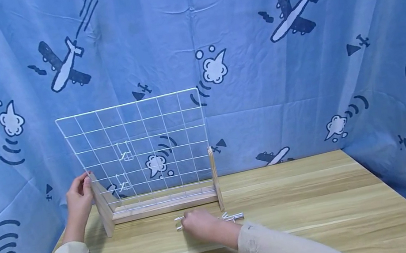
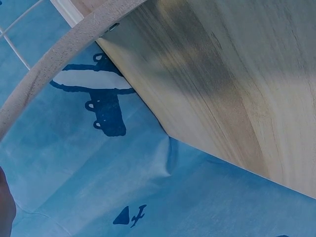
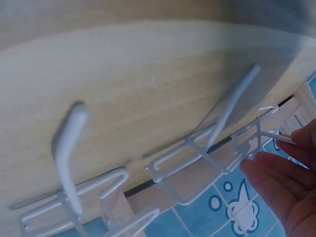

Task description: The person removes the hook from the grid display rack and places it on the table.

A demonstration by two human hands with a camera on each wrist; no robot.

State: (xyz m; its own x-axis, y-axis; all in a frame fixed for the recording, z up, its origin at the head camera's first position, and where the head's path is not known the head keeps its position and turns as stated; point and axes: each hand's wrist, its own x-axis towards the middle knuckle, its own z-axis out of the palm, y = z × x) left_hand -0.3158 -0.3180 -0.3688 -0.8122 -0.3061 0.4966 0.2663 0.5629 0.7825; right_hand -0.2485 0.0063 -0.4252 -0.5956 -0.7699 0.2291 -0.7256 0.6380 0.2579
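Observation:
A white wire grid panel point(image 1: 156, 152) stands upright in a wooden stand point(image 1: 164, 206). My left hand point(image 1: 79, 196) grips the top of the stand's left post, thumb in front; in the left wrist view only a bit of a finger point(image 2: 6, 207) shows. Two white wire hooks hang on the grid, an upper hook point(image 1: 126, 155) and a lower hook point(image 1: 124, 185). In front of the stand, my right hand point(image 1: 200, 225) pinches the prong of a white wire hook point(image 3: 259, 132), low at the tabletop. More loose hooks point(image 3: 192, 163) lie beside it, partly hidden by the hand in the head view.
The wood-grain table point(image 1: 303, 217) reaches out to the right of the stand. A blue curtain point(image 1: 251, 78) printed with planes and clouds hangs close behind the stand and along both sides. The stand's right post point(image 1: 215, 178) rises just behind the loose hooks.

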